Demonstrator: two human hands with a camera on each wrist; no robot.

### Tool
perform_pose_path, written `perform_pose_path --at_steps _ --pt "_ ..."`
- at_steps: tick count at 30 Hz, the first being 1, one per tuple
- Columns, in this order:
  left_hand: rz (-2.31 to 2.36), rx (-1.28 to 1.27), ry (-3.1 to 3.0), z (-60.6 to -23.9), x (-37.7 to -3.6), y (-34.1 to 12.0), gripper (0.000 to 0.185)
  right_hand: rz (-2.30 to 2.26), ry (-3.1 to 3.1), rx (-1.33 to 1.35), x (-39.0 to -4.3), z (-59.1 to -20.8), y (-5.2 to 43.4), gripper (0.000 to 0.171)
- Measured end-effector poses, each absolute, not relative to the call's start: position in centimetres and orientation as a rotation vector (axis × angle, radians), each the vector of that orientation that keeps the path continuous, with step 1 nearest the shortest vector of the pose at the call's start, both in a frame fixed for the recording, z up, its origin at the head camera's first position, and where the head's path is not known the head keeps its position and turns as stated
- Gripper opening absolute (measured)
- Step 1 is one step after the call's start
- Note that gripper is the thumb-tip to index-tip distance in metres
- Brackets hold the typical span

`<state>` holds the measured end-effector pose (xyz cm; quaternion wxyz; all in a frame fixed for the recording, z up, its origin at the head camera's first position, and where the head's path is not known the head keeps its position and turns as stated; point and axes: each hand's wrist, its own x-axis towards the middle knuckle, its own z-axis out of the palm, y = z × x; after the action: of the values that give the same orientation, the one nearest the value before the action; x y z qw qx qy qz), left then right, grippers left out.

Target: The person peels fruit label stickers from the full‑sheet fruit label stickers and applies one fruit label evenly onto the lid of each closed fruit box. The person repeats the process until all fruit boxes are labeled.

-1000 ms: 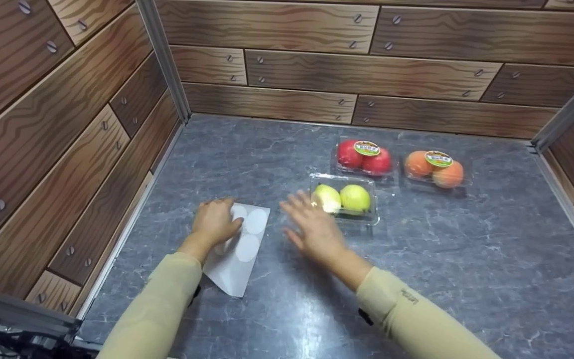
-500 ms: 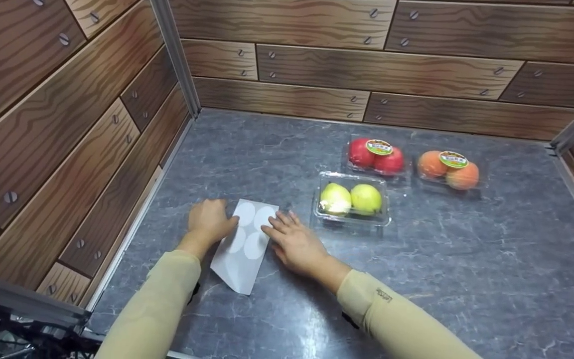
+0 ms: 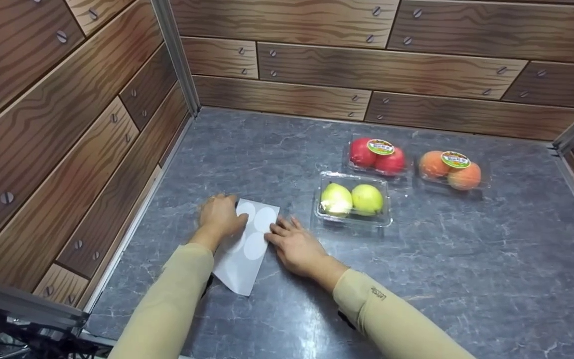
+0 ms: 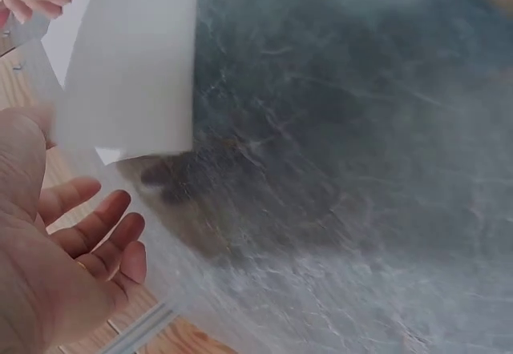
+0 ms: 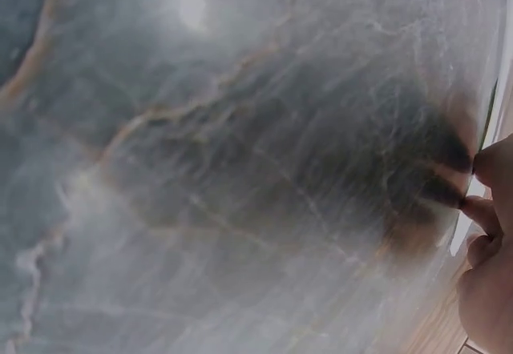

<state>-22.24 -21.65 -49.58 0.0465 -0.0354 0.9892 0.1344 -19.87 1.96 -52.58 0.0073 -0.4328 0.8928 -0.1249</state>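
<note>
A dark grey marbled table fills most of the scene, bounded by a far wall and a left wall printed as wooden planks. 2 khaki sleeves, the left and the right, reach in from the near side. Between their cuffs, left of centre, a white sheet lies on the table, its near end seeming to bend. To its right stand 3 clear boxes: a near box, a far box just behind it, and a right box. The left hand is at the sheet's left edge, thumb over it, the other fingers loosely bent and slightly apart. The right hand touches the sheet's right edge, fingers spread; whether they pinch it, I cannot tell. The boxes hold 2 yellow-green pears, 2 red fruits and 2 orange fruits respectively. 4 white discs show on the sheet. Oval labels top the far box and right box.
</note>
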Motion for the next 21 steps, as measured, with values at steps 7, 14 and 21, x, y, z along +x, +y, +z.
perform_pose_path --at_steps 7,14,21 --pt "0.377 -0.076 2.998 -49.7 -23.4 -21.8 0.054 -0.371 2.818 -1.349 -19.8 -52.5 1.6 0.035" --pt "0.372 -0.046 3.000 -49.9 -24.1 -21.7 0.049 -0.384 2.831 -1.339 -19.9 -52.5 1.5 0.034" --pt "0.473 -0.040 3.020 -49.8 -24.5 -21.5 0.025 -0.363 2.842 -1.330 -19.9 -52.6 1.7 0.033"
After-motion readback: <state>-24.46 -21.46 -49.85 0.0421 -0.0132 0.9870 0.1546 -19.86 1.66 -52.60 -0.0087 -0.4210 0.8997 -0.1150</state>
